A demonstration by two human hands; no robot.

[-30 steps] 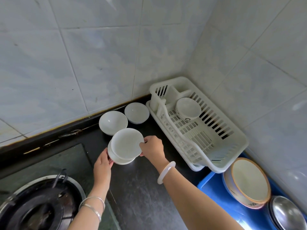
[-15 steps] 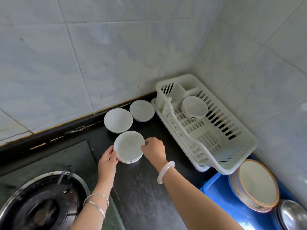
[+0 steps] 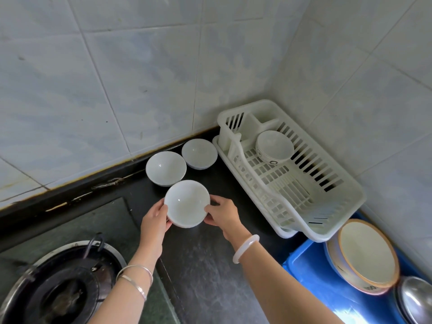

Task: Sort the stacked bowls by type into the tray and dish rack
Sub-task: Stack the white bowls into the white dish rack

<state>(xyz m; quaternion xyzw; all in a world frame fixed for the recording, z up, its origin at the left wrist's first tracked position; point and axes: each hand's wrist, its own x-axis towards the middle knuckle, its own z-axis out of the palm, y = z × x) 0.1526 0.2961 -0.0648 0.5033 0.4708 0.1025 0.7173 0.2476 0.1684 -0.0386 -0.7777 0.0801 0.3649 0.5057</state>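
Observation:
A plain white bowl point(image 3: 187, 203) sits between my two hands over the dark counter; whether it rests on the counter I cannot tell. My left hand point(image 3: 155, 219) grips its left rim and my right hand point(image 3: 223, 215) grips its right rim. Two more plain white bowls point(image 3: 166, 168) point(image 3: 199, 153) stand side by side behind it near the wall. A white bowl with dark markings point(image 3: 274, 146) lies tilted in the far end of the white dish rack point(image 3: 334, 213). A blue tray point(image 3: 311, 267) at the right holds a large brown-rimmed bowl point(image 3: 365, 253).
A gas burner point(image 3: 56, 286) fills the lower left. A shiny steel bowl point(image 3: 415, 298) sits in the blue tray's near corner. Tiled walls close the back and right sides. Dark counter lies between the burner and the tray.
The stack of bowls in my hands came down from a raised, tilted pose toward the counter. One bowl now shows between my hands, and the view has shifted slightly.

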